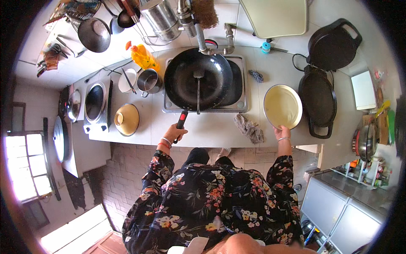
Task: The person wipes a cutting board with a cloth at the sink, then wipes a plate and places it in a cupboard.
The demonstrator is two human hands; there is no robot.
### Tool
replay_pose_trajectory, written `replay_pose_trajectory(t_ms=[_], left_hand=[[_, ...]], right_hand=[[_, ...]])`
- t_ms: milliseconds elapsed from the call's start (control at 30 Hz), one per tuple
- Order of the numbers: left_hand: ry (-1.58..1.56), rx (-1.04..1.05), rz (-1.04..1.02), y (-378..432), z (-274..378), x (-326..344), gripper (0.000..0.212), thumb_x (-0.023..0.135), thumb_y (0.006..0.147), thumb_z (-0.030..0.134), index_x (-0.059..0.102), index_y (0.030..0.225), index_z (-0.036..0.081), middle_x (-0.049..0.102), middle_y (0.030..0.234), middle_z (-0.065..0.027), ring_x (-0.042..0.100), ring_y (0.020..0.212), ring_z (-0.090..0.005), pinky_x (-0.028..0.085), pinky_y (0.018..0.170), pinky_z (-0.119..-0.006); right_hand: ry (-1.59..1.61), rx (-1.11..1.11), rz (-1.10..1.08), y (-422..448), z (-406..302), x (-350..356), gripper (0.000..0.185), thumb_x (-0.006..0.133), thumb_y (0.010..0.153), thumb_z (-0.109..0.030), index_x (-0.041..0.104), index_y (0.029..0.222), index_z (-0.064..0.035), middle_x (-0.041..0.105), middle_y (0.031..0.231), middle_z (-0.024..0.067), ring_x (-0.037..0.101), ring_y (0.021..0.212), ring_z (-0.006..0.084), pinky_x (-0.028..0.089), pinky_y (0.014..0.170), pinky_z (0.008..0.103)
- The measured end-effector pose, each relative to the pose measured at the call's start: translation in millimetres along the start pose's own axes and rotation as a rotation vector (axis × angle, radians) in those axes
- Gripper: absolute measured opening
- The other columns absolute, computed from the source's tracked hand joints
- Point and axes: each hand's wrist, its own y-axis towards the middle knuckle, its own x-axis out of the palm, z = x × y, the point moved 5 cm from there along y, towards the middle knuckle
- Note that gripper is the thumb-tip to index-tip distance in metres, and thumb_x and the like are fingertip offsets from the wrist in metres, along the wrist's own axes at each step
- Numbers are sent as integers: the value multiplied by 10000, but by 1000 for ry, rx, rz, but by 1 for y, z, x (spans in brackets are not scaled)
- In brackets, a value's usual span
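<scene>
My left hand (pixel 176 133) is closed around the black and red handle of a dark wok (pixel 180 79), which sits over the gas stove (pixel 242 104). A long-handled metal spatula (pixel 198 85) lies in the wok, its handle end over the near rim. My right hand (pixel 282 132) grips the near rim of a cream enamel basin (pixel 283 106) on the counter's right side; it seems to hold clear liquid. Between the hands, a crumpled grey-brown cloth (pixel 249 128) lies on the counter near its front edge.
Left of the wok are an oil bottle (pixel 144 58), a metal mug (pixel 149 81), a white bowl (pixel 126 83) with a dark utensil, an upturned yellow bowl (pixel 127 119) and a hotplate (pixel 96 104). Metal pipes (pixel 203 41) hang above the wok's far rim. An opened electric griddle (pixel 318 98) stands right of the basin.
</scene>
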Motion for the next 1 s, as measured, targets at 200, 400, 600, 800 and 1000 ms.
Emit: replay_pose_trajectory(t_ms=[200, 400, 600, 800, 1000], left_hand=[[10, 11, 14, -34, 5, 2, 198, 709, 772, 108, 522, 746, 48, 479, 538, -9, 445, 379, -124, 342, 349, -270], [23, 11, -3, -26, 6, -3, 193, 698, 775, 92, 513, 738, 49, 482, 550, -10, 450, 371, -125, 359, 341, -270], [46, 18, -34, -39, 21, -3, 209, 691, 800, 115, 507, 729, 45, 496, 551, -12, 481, 381, -128, 373, 348, -264], [-28, 80, -183, -47, 33, -5, 256, 623, 899, 253, 524, 868, 19, 530, 565, -30, 502, 399, -130, 401, 378, -263], [-203, 130, -195, -42, 21, -6, 366, 483, 976, 375, 538, 1012, 15, 508, 556, -25, 478, 393, -122, 395, 375, -266]], right_hand=[[17, -26, 62, -62, 16, -12, 332, 491, 828, 18, 512, 1158, 49, 653, 961, 176, 672, 795, 339, 478, 439, 217], [-13, -55, 151, -109, 26, 31, 159, 536, 801, 3, 596, 943, 39, 657, 800, 132, 617, 549, 237, 468, 433, 268], [-165, -89, 91, -157, 24, 86, 221, 531, 802, -18, 566, 1001, 69, 642, 834, 171, 616, 567, 257, 426, 412, 253], [-265, -88, 44, -164, 20, 124, 241, 515, 791, -25, 562, 987, 107, 641, 807, 188, 619, 553, 267, 430, 399, 252], [-440, -119, 29, -153, 10, 138, 231, 508, 783, -77, 586, 926, 88, 651, 771, 165, 625, 555, 243, 446, 406, 239]])
